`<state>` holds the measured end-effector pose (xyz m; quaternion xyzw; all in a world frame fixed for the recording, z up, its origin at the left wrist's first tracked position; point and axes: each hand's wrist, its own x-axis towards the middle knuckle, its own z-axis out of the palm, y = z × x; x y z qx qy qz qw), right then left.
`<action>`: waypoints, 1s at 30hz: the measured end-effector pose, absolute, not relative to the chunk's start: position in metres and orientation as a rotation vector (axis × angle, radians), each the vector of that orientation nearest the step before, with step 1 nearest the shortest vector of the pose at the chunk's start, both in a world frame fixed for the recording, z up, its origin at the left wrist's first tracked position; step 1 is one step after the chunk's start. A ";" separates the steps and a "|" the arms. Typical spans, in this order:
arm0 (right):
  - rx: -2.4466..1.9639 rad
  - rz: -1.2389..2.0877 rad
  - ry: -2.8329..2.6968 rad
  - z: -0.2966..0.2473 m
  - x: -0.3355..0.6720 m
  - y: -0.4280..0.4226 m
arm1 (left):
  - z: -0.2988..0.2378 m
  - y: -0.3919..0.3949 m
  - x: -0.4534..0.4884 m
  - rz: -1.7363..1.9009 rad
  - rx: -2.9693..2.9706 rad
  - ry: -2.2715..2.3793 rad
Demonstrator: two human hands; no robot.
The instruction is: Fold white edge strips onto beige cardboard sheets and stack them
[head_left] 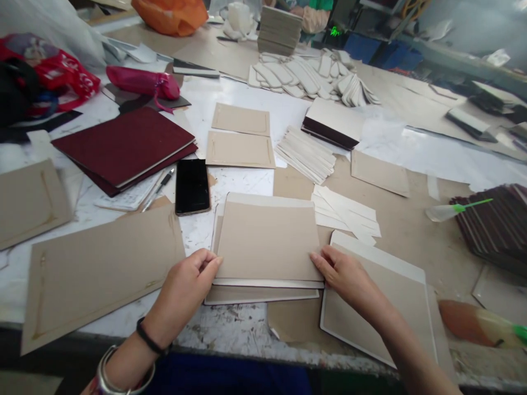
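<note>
A tan card panel [267, 238] lies on top of a small stack of white-edged boards in front of me. My left hand [187, 285] pinches its near left corner, fingers closed on the edge. My right hand [343, 271] presses on its near right corner, fingers together on the card. Beside the right hand lies another tan board with a white border [382, 307]. A large tan sheet [99, 269] rests left of the left hand.
A black phone [192, 186] and a pen [158, 189] lie behind the stack. Dark red covers [123, 145] sit at the left, white strips [307, 153] and paper pieces [346, 214] further back. A glue bottle with a green tip [457, 208] and dark covers [498, 225] are at the right.
</note>
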<state>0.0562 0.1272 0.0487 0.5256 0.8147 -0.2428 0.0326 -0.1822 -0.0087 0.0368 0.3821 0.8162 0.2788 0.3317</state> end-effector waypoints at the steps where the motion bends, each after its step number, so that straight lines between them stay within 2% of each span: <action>1: 1.602 -0.712 2.501 0.048 0.056 0.128 | 0.037 -0.008 -0.182 0.717 1.009 2.139; 30: 1.569 -0.603 2.524 0.020 0.066 0.129 | 0.038 -0.009 -0.181 0.756 0.966 2.130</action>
